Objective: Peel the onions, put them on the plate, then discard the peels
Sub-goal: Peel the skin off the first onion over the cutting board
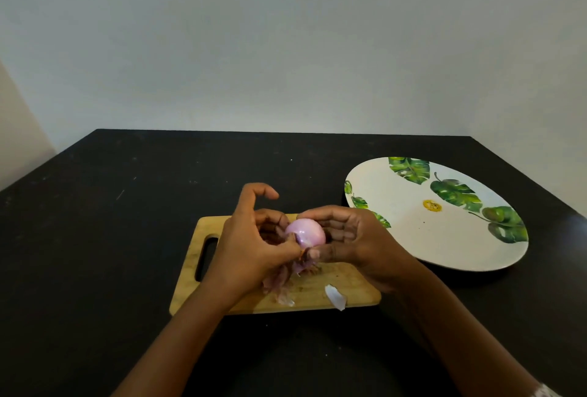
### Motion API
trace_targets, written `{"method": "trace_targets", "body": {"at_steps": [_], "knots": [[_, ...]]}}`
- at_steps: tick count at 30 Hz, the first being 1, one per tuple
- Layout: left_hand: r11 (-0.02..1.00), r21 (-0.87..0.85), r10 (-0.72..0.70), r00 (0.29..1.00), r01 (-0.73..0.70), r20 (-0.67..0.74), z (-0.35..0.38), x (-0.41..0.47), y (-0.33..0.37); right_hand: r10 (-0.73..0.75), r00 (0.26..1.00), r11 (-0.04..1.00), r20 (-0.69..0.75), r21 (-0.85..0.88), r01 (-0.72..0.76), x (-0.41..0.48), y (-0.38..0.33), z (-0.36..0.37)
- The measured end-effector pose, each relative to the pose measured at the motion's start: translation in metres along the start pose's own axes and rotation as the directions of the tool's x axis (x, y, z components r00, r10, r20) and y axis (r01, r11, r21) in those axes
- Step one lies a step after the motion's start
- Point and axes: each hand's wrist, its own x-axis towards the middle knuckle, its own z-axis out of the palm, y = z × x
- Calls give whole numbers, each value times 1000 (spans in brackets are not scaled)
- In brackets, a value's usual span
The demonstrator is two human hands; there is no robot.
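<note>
A pale purple onion (305,232) is held above the wooden cutting board (333,288). My right hand (352,239) cups the onion, fingers curled round its far side and thumb under it. My left hand (251,239) pinches a strip of skin at the onion's lower left, with the index finger raised. Loose pinkish peels (279,283) hang below the onion and lie on the board. A white peel piece (336,296) rests near the board's front edge. The white plate (406,237) with green leaf prints lies to the right, with no onions on it.
The board and plate sit on a black table (111,237) against a pale wall. The board's handle slot (205,258) faces left. The table's far edge runs just behind the plate.
</note>
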Motion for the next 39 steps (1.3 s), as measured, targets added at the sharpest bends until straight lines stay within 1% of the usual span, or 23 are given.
{"method": "trace_targets", "body": {"at_steps": [3, 6, 9, 12, 14, 16, 18, 21, 23, 26, 29, 33, 36, 39], "knots": [[992, 123, 24, 1000, -24, 1, 3, -1, 1, 1, 1000, 996, 0, -92, -1, 0, -2, 2], [974, 220, 49, 999, -49, 8, 4, -2, 1, -13, 1000, 991, 2, -134, 13, 0, -2, 3], [960, 276, 53, 999, -54, 10, 5, -3, 1, -21, 1000, 985, 3, -172, 21, 0, -2, 4], [953, 299, 39, 999, -41, 11, 6, -2, 1, -12, 1000, 985, 10, -174, 13, 1, -2, 4], [964, 266, 19, 1000, -12, -25, 2, 0, 1, -15, 1000, 984, 16, -179, 18, 0, -2, 4], [981, 193, -7, 998, 20, -67, -6, 2, 2, -29, 999, 983, 21, -183, 32, 0, -4, 5], [993, 121, 0, 996, 10, -87, -10, 2, 5, -41, 999, 983, 11, -179, 42, 1, -5, 6], [1000, 18, 20, 993, -18, -118, -6, 0, 9, -35, 998, 991, -44, -132, 29, 1, -1, 5], [1000, -31, 1, 995, -5, -103, -4, 0, 9, -28, 998, 996, -57, -87, 23, 2, -1, 4], [994, -102, -40, 997, 33, -72, -7, 3, 7, -21, 999, 1000, -41, -18, 20, 2, -1, 2], [993, -110, -54, 997, 47, -63, -9, 4, 7, 3, 999, 999, -36, 51, -1, 2, 0, 0], [992, -123, -28, 997, 19, -76, -8, 3, 6, 42, 997, 998, -71, 58, -37, 3, 2, -1], [997, -59, 30, 986, -40, -164, -5, 3, 4, 62, 994, 995, -89, 82, -55, 3, 4, -3], [995, 52, 100, 956, -89, -274, -4, 4, -3, 90, 991, 973, -97, 219, -67, 3, 5, -6]]}}
